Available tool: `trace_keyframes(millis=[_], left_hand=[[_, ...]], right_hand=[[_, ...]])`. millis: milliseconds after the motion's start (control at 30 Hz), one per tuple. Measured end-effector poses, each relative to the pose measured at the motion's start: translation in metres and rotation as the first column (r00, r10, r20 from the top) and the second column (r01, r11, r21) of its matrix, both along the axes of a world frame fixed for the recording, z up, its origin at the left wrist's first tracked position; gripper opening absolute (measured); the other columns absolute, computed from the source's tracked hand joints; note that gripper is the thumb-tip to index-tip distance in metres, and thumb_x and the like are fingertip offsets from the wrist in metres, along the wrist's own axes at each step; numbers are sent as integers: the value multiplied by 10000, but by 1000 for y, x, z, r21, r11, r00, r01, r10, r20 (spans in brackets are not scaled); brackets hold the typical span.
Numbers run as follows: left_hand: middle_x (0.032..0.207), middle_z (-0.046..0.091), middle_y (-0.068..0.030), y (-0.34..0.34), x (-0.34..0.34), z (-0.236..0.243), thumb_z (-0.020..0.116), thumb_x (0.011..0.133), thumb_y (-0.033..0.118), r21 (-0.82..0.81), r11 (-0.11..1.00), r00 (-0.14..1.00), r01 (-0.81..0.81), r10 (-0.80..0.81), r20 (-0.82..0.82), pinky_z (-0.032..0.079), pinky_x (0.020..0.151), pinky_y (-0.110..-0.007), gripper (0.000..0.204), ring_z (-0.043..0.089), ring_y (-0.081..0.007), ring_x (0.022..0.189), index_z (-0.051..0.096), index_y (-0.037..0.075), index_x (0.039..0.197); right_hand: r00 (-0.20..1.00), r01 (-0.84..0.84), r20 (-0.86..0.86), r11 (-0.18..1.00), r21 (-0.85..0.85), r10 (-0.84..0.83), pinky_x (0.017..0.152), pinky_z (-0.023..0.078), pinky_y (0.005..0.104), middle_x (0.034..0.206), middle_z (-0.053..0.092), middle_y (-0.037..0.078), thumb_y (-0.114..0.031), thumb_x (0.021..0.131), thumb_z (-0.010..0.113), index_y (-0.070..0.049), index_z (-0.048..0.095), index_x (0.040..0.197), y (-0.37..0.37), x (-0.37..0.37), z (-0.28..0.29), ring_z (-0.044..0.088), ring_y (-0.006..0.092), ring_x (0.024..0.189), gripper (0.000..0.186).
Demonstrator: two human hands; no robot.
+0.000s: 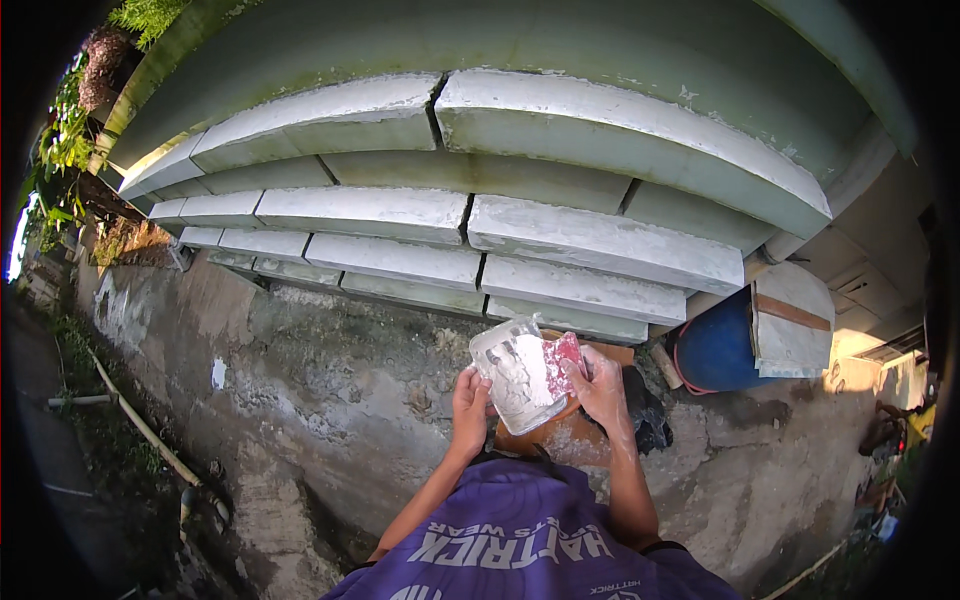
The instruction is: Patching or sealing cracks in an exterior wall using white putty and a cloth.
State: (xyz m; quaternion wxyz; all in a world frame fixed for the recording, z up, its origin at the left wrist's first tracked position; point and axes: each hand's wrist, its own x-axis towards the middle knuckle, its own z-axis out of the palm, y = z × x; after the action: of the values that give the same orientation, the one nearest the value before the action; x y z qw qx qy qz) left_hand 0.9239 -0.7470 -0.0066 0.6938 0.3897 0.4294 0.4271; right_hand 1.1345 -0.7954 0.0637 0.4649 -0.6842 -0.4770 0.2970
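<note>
In front of my chest, my left hand [470, 408] grips the left edge of a shallow clear plastic tray [519, 424]. White paste or putty [526, 368] lies in the tray and smears its walls. My right hand [602, 388], dusted with white, is closed round a flat red scraper [563, 362] coated in the same white stuff. The scraper sits over the tray's right side, against the paste. Beyond the tray rise stepped concrete ledges [590, 225] whose upper faces look white and whose fronts are pale green.
A blue barrel [712, 345] with a pale board [790, 322] leaning on it stands to the right. Brown cardboard [570, 440] and a black plastic bag [648, 410] lie below my hands. A long pole [150, 435] crosses the ground at left, near plants.
</note>
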Motion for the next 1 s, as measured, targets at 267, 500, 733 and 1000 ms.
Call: trace_keyframes(millis=[267,500,733,1000], left_hand=[[1193,623,-37,6,-7,-3,493,1011,158,-45,995,995,87,-85,43,536,620,-199,307,634,-56,864,402,30,1275],[1039,639,-17,13,-5,10,508,1008,237,-27,993,994,111,-110,28,553,618,-229,324,650,-67,813,454,64,1277],[1204,625,-38,19,-11,13,497,1011,176,-38,984,985,171,-170,31,548,597,-207,321,635,-58,887,418,23,1282],[991,648,-27,23,-14,13,504,1005,235,-100,982,987,162,-162,1,561,603,-234,357,654,-77,773,444,23,1286]], right_hand=[[999,22,45,988,153,-29,544,418,260,656,572,14,-98,909,648,31,623,905,-2,0,-23,464,37,624,131],[997,47,-63,988,150,-38,566,422,240,731,603,-26,-80,926,633,27,630,926,-6,0,-46,482,30,654,107],[952,65,-304,995,71,-41,738,484,252,991,663,80,-62,928,619,55,635,1001,-8,-7,-46,577,72,844,139],[976,40,-216,988,147,-7,668,475,226,838,652,7,-97,953,608,25,630,993,-6,-6,-54,561,41,744,130]])
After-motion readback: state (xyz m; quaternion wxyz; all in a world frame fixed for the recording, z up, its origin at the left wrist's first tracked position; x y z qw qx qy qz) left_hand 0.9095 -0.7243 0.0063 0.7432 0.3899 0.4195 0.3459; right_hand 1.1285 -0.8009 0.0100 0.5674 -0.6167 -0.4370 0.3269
